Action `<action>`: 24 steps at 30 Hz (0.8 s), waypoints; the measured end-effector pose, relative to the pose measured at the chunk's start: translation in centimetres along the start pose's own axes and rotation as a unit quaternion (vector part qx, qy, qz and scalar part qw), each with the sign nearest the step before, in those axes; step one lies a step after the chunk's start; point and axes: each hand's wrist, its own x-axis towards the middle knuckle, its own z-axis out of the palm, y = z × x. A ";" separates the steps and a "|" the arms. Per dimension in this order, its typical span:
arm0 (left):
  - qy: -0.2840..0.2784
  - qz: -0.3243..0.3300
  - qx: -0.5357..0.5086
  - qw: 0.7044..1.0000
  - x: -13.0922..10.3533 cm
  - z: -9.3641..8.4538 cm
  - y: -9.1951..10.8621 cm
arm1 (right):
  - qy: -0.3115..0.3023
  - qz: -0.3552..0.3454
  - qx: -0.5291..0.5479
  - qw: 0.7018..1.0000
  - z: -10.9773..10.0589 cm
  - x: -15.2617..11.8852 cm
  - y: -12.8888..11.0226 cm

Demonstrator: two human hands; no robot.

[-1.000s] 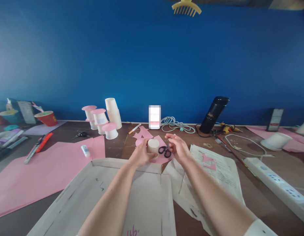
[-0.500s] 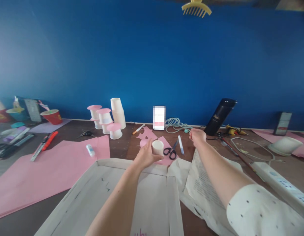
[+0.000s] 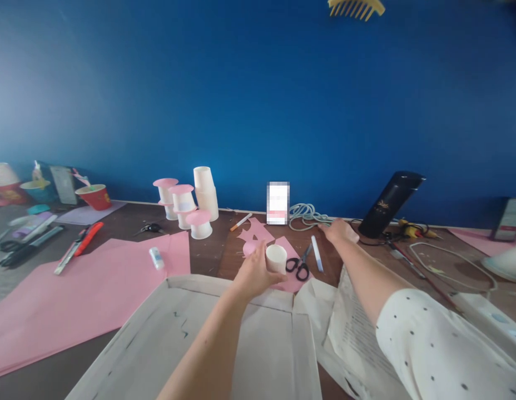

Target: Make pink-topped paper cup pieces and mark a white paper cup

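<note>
My left hand (image 3: 254, 273) is wrapped around a short white paper cup (image 3: 276, 260), open end up. Scissors (image 3: 298, 266) with black handles lie just right of it, over pink paper scraps (image 3: 284, 247). At the back of the table, my right hand (image 3: 340, 230) reaches beside a coiled pale cable (image 3: 304, 214). Its fingers look drawn together, and what is in them, if anything, is hidden. A white marker (image 3: 317, 254) lies between the two hands. Farther left stand joined paper cups with pink discs (image 3: 183, 205) and a taller white cup stack (image 3: 206, 194).
A shallow white box lid (image 3: 266, 333) lies in front, with crumpled printed paper (image 3: 362, 339) to its right. Pink sheets (image 3: 116, 283) carry a glue stick (image 3: 156, 258). A black bottle (image 3: 389, 203) leans at the wall near my right hand; a power strip (image 3: 491, 319) lies farther right.
My right hand has lowered at the back of the table, covering the spot where a small turquoise object showed. My left hand still holds the cup. The whole view has shifted slightly.
</note>
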 end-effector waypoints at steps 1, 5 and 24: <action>0.000 0.002 0.002 1.000 0.0 0.0 0.0 | -0.002 -0.002 -0.007 1.000 0.2 0.0 0.0; -0.007 0.004 0.001 1.000 0.1 0.0 -0.2 | -0.012 -0.021 -0.007 1.000 0.7 0.1 0.5; 0.120 0.094 0.039 0.988 0.3 -0.1 0.2 | -0.243 -0.234 0.475 0.813 -4.3 -12.7 -0.3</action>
